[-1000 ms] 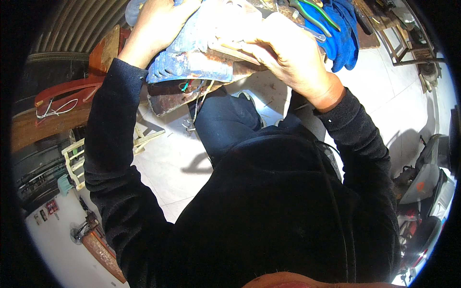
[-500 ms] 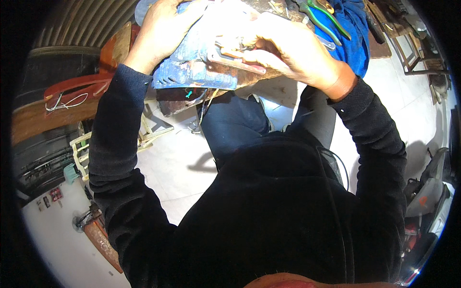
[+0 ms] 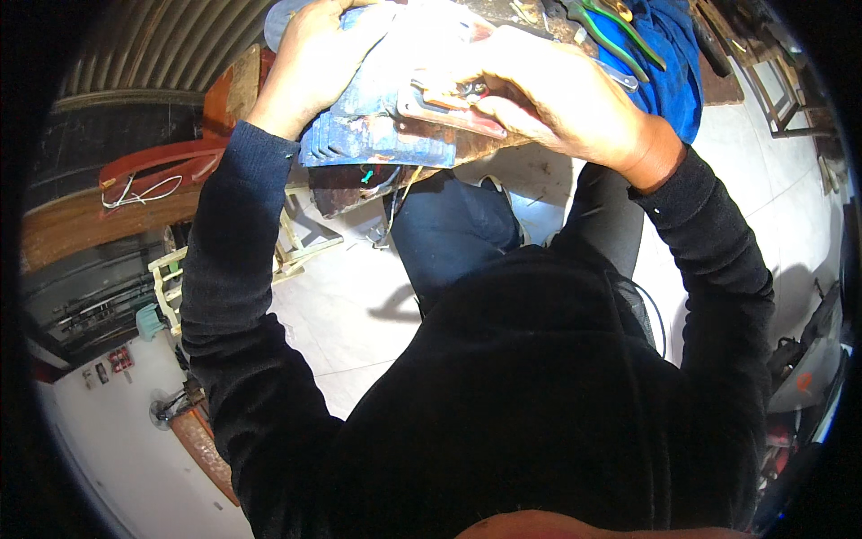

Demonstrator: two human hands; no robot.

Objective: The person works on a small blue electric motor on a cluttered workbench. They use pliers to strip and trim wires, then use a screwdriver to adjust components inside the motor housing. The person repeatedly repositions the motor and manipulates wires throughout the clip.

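A worn blue metal block (image 3: 359,135), shaped like a vise, sits under strong light at the bench's near edge. My left hand (image 3: 319,63) lies along its left side, thumb stretched toward the glare; its fingers are partly cut off at the top of the view. Over the block's right side my right hand (image 3: 561,94) is closed, fingers curled in a pinch beside a small orange-brown and dark metal piece (image 3: 446,97). Beneath that piece lies a flat pale plate (image 3: 449,117) with a rounded, pinkish end. Glare hides what either hand grips.
Green-handled pliers (image 3: 620,40) and a blue cloth (image 3: 673,72) lie at the right of the bench. A red curved frame (image 3: 153,166) with white cord is at the left. A pale wooden rack (image 3: 171,278) stands on the floor at the left. Below the bench are my legs.
The whole view has shifted slightly, with everything appearing a little further right. My right fingers have moved slightly at the small piece; my left hand stays on the blue block.
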